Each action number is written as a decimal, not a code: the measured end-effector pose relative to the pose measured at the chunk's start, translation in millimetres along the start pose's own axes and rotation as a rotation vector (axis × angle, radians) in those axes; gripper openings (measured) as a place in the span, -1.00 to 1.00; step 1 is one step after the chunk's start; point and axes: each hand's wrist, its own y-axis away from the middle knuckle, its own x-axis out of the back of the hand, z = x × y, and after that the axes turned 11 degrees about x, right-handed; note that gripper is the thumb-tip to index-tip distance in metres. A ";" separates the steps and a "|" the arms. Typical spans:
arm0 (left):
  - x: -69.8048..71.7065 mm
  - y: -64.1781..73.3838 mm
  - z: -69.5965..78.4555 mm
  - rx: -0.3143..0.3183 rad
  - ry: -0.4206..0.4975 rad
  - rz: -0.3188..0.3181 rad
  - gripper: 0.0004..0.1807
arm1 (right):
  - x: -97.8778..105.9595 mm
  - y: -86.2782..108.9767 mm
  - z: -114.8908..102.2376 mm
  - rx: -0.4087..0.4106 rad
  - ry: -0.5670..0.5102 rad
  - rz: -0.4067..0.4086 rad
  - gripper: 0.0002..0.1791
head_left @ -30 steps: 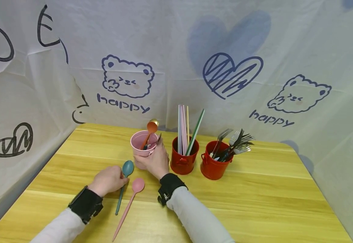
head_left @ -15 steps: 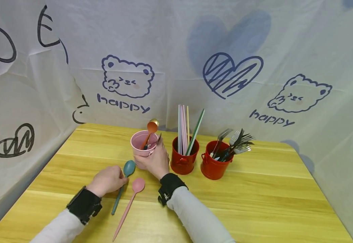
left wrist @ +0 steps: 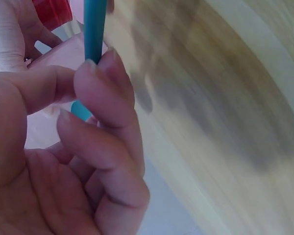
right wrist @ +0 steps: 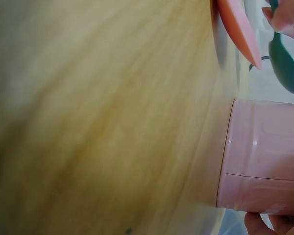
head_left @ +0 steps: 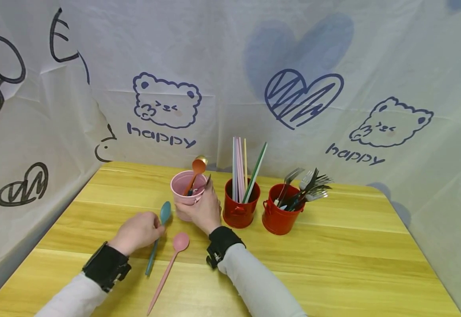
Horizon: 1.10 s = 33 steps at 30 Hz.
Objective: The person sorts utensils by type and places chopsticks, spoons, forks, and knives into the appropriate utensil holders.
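My left hand (head_left: 137,231) pinches a teal spoon (head_left: 165,212) by its handle between thumb and fingers, bowl pointing away from me. In the right wrist view the teal spoon (right wrist: 284,66) hangs above the tabletop, left of the pink bucket (right wrist: 264,147). My right hand (head_left: 204,211) grips that bucket's right side. Inside the bucket stand an orange spoon (head_left: 198,166), a gold spoon (head_left: 202,158) and other utensils, their lower parts hidden. A pink spoon (head_left: 180,241) lies on the table between my forearms.
Right of the pink bucket stands a red bucket (head_left: 230,216) with several chopsticks (head_left: 238,169). Beside it is another red bucket (head_left: 278,222) full of forks (head_left: 314,187). White cloth (head_left: 230,66) with drawings hangs behind the wooden table (head_left: 353,246).
My left hand has raised the teal spoon a little, and its bowl has tilted and shifted slightly away. My right hand and the pink bucket have stayed in place.
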 end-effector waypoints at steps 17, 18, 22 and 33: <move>18.5 -4.8 -2.0 0.001 0.025 0.088 -0.83 | 1.0 0.9 -1.5 0.012 -0.002 0.006 0.06; 20.9 -4.8 -1.6 -0.003 0.030 0.098 -0.82 | 1.0 0.8 -1.7 0.012 -0.001 0.007 0.07; 30.0 -4.8 -1.1 -0.031 0.035 0.144 -0.80 | 0.4 0.6 -1.9 0.015 0.000 0.012 0.07; 59.6 -9.3 13.9 -0.087 0.091 0.265 -0.77 | 0.1 1.1 -0.8 0.028 0.005 0.019 0.06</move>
